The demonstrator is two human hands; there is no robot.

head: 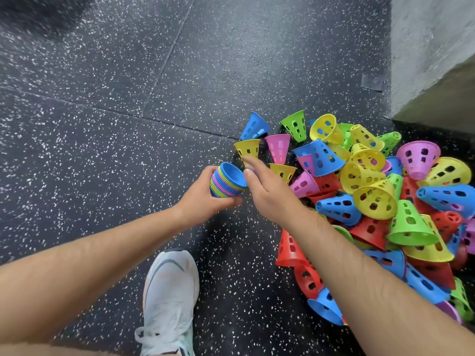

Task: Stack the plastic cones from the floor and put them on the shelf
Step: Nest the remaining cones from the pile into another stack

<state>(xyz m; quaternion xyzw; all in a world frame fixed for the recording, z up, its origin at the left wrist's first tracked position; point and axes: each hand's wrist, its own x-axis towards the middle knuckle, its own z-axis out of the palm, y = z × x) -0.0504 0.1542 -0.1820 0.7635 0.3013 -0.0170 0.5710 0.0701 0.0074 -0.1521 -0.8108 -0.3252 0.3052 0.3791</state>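
Note:
My left hand [203, 199] grips a stack of nested cones [227, 179], many-coloured with a blue one on top, held just above the floor. My right hand [264, 186] stretches out beside the stack with its fingers straight, the fingertips over a yellow cone [247, 148] that stands upside down on the floor. A big loose pile of plastic cones [385, 201] in blue, yellow, green, pink and red lies to the right, most of them tipped over. No shelf is in view.
The floor [128, 111] is dark speckled rubber tile. A grey concrete block or wall base [434, 60] rises at the top right behind the pile. My white shoe [169, 299] stands on the floor below my hands.

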